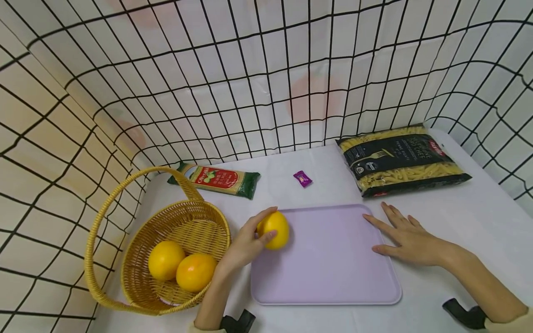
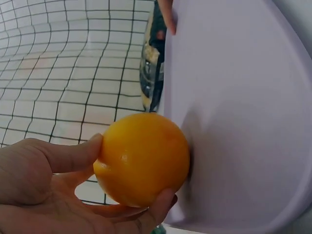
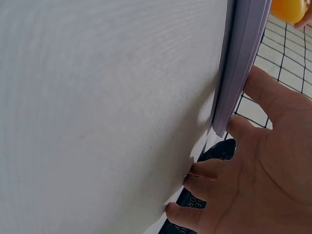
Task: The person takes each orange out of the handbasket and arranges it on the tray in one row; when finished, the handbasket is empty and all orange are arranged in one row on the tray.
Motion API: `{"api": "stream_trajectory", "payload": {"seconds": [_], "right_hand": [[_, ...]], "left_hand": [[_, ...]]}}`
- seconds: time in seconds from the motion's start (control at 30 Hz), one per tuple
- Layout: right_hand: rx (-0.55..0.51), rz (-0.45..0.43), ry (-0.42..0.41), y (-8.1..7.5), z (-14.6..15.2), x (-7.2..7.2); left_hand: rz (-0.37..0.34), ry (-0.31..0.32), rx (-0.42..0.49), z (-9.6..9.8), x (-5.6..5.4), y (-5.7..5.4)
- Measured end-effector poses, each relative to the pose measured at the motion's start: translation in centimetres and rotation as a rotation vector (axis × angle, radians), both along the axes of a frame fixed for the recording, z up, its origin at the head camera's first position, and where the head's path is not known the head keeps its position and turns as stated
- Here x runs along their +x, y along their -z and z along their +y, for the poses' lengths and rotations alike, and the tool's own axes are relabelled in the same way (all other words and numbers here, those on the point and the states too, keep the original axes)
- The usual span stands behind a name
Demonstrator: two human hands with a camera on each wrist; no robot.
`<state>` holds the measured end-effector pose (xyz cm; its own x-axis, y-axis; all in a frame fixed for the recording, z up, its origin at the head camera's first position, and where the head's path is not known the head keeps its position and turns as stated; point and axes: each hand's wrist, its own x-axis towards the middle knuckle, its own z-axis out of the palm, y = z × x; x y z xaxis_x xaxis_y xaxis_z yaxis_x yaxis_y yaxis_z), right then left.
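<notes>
Left hand (image 1: 246, 240) is curled round orange (image 1: 278, 231) at far-left corner of lavender tray (image 1: 325, 263); right hand (image 1: 410, 238) is spread at right edge. If loosely released there, orange could be rolled off.

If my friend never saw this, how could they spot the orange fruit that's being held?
Find the big pale purple tray. At its far left corner, the left hand grips a round orange fruit. Two similar fruits sit in the wicker basket to the left, but this is the only one in a hand.
</notes>
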<state>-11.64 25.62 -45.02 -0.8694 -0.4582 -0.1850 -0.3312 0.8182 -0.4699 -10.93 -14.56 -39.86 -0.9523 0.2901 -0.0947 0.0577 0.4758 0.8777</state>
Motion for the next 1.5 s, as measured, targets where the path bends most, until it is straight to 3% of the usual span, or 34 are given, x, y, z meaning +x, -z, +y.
{"api": "stream_trajectory", "payload": {"seconds": [0.37,0.7,0.93,1.2,1.4,1.5], "right_hand": [[-0.007,0.001,-0.001,-0.1,0.1,0.0],[-0.006,-0.003,-0.002,-0.1,0.0,-0.1],[-0.013,-0.012,0.003,-0.1,0.0,-0.1],[-0.031,-0.028,0.006,-0.2,0.0,0.0],[-0.026,-0.026,0.007,-0.3,0.0,0.0],[-0.021,-0.024,0.009,-0.3,0.0,0.1]], "left_hand": [[-0.052,-0.049,-0.059,-1.2,0.3,-0.2],[-0.051,-0.092,0.014,-1.1,0.3,0.1],[0.029,-0.140,-0.012,-0.9,0.1,0.3],[-0.007,-0.159,-0.022,-0.8,0.1,0.0],[0.054,-0.208,-0.006,-0.7,0.1,0.8],[0.069,-0.201,-0.013,-0.7,0.0,0.9]]}}
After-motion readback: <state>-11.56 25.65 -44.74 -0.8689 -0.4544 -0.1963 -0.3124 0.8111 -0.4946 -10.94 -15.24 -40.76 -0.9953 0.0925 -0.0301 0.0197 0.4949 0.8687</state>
